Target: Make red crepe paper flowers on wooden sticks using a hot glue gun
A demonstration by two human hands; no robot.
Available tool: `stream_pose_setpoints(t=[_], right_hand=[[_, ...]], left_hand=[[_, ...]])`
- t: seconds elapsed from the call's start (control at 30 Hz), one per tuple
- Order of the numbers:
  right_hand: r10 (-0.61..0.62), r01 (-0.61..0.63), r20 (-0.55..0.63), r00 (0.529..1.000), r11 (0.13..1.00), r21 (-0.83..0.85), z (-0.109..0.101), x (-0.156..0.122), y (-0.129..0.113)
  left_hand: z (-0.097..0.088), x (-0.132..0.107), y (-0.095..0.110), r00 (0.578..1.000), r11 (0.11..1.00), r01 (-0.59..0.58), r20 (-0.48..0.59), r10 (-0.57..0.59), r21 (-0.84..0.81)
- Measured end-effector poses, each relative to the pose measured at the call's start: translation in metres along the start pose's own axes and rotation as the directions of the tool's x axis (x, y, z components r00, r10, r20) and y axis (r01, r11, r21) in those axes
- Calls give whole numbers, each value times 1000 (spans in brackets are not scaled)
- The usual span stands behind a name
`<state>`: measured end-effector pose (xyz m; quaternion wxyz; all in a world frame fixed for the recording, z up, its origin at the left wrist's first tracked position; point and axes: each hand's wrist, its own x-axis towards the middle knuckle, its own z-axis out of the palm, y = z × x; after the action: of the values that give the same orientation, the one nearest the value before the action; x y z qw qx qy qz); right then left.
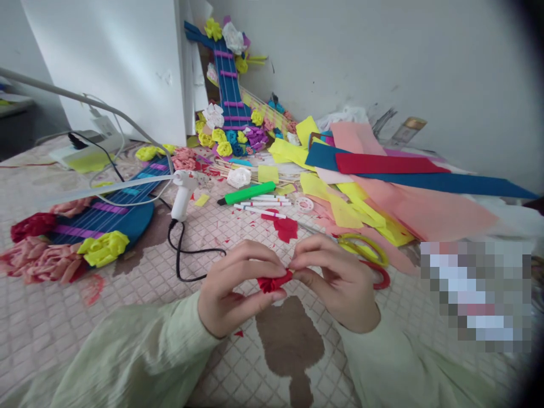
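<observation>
Between my two hands, above the middle of the table, is a small red crepe paper flower (272, 282). My left hand (240, 283) is closed round it, thumb below and fingers above. The fingertips of my right hand (335, 277) pinch at its right end, where a thin pale bit shows. Just past my right hand lie scissors (368, 249) with yellow and red handles. A cut red paper piece (285, 228) rests on the table beyond my hands.
A white hot glue gun (182, 195) stands at left with its black cord looped. Blue paper guitars with paper flowers lie at left (127, 209) and lean at the back (229, 85). A green marker (249, 193), several thin pens (261, 211) and crepe strips (395, 170) fill the far side.
</observation>
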<state>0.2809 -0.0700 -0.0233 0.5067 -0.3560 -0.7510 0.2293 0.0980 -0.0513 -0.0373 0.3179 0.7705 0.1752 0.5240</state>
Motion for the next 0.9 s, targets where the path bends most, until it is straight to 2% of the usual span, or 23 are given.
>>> stream_pose_setpoints(t=[0.1, 0.23, 0.4, 0.6, 0.73, 0.9], right_hand=[[-23, 22, -38, 999, 1000, -21, 0, 0, -1], [-101, 93, -80, 992, 991, -99, -1, 0, -3], [-197, 170, -96, 976, 956, -237, -1, -3, -4], [-305, 263, -92, 948, 911, -316, -2, -2, -7], [-312, 243, -136, 940, 896, -372, -1, -1, -16], [-348, 256, -166, 923, 875, -411, 0, 0, -19]], left_hand=[[-2, 1, 0, 999, 999, -37, 4, 37, 28], [-3, 1, 1, 1000, 999, -3, 19, 2, 35], [-4, -1, 2, 1000, 998, 1, -17, 1, 65], [-7, 2, 4, 998, 990, -67, 8, 67, 125], [-7, 5, 5, 993, 986, -115, 8, 115, 124], [-7, 9, 5, 969, 961, -245, 3, 247, 128]])
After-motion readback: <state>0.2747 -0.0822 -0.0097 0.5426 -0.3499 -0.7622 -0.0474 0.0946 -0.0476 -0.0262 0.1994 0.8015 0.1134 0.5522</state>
